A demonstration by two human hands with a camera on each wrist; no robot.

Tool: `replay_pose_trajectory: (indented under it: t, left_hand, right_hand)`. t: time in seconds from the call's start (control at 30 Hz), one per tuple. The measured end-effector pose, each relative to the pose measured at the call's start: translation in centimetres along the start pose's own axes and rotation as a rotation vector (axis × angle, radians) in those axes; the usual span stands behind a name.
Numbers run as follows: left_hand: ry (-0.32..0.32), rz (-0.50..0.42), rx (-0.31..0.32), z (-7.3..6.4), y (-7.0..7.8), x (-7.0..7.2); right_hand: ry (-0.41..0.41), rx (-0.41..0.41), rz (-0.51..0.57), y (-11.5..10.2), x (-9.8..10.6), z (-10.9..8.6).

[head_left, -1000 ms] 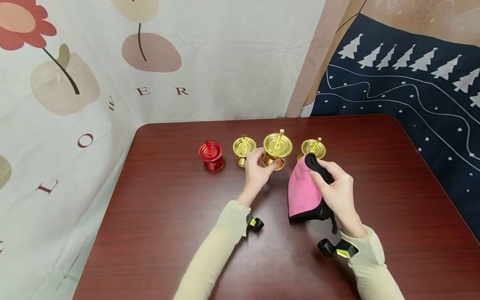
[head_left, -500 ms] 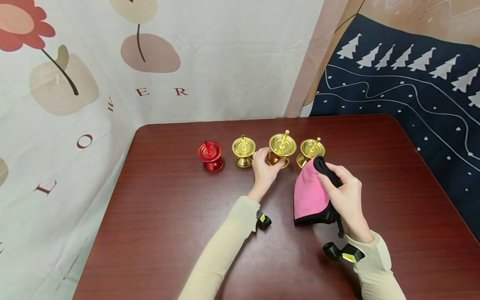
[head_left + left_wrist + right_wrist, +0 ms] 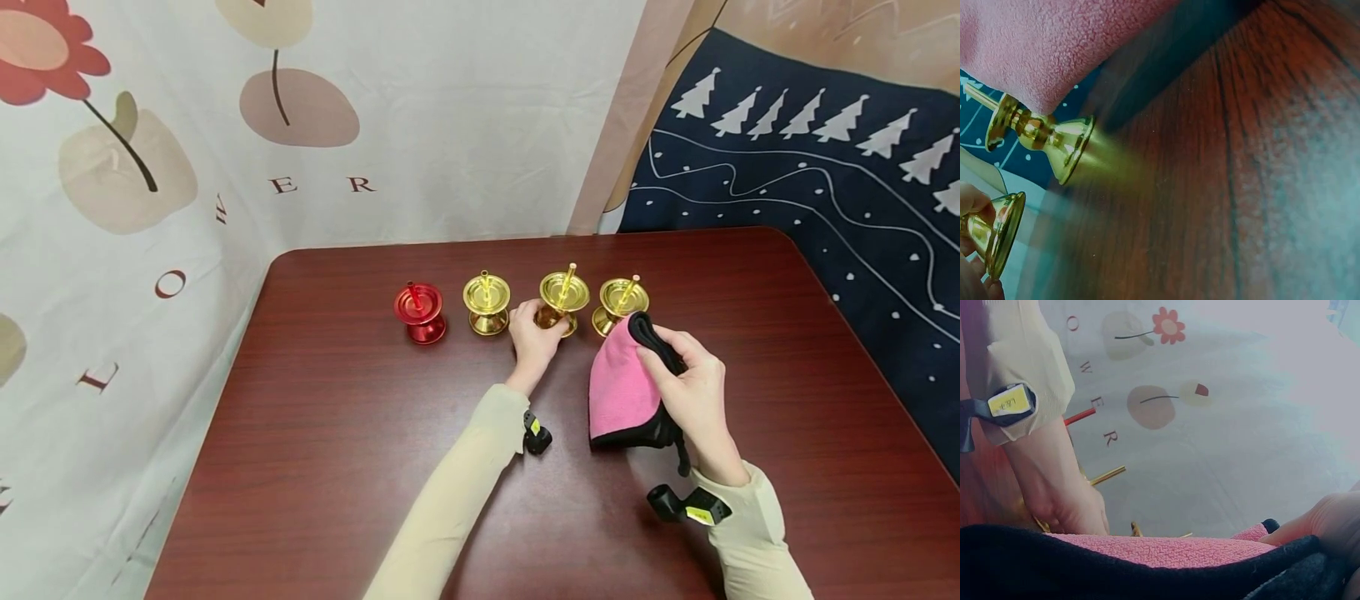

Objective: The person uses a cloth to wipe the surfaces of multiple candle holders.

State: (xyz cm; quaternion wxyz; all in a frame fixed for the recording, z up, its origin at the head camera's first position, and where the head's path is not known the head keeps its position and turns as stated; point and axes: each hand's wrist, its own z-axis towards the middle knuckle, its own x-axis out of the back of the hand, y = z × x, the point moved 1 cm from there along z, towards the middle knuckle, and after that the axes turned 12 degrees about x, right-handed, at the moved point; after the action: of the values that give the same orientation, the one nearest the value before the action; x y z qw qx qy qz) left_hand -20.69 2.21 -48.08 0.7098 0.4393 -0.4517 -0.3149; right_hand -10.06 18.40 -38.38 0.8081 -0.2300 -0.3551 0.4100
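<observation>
Tabletop (image 3: 337,458) in dark reddish wood fills the lower part of the head view I am watching, and four candleholders line its far side. From left to right I count the red candleholder (image 3: 426,332), the left gold candleholder (image 3: 487,304), the middle gold candleholder (image 3: 555,314) and the right gold candleholder (image 3: 617,296). My left hand (image 3: 532,340) has thumb and fingers around the middle gold candleholder, below its dish. My right hand (image 3: 693,379) pinches the black rim of a pink cloth (image 3: 621,387), which hangs just in front of the right gold candleholder. A white curtain (image 3: 465,125) and a navy cloth (image 3: 862,179) hang behind.

From the left wrist, fingers clasp the middle gold candleholder near its flared base (whether that base touches the wood, I cannot tell). The pink cloth partly covers the right gold candleholder there.

From the right wrist, the black rim crosses the bottom, my right fingers gripping it at the corner. Beyond it I see my left hand, with a red spike and a gold one poking past.
</observation>
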Motion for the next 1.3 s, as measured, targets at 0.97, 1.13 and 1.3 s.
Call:
replay_pose_trajectory:
  t: [0.97,1.13,1.3]
  left_hand:
    - [-0.081,0.094,0.118,0.5,-1.3,-0.8]
    - [-0.123,0.068,0.169,0.0,-0.8,0.4]
    - [-0.115,0.002,0.192,-0.4,-0.8,2.2]
  right_hand:
    - [-0.043,-0.017,0.003,0.4,-0.4,0.1]
    - [-0.049,-0.017,0.004,0.4,-0.5,0.2]
    - [-0.055,-0.018,0.004,0.4,-0.7,0.4]
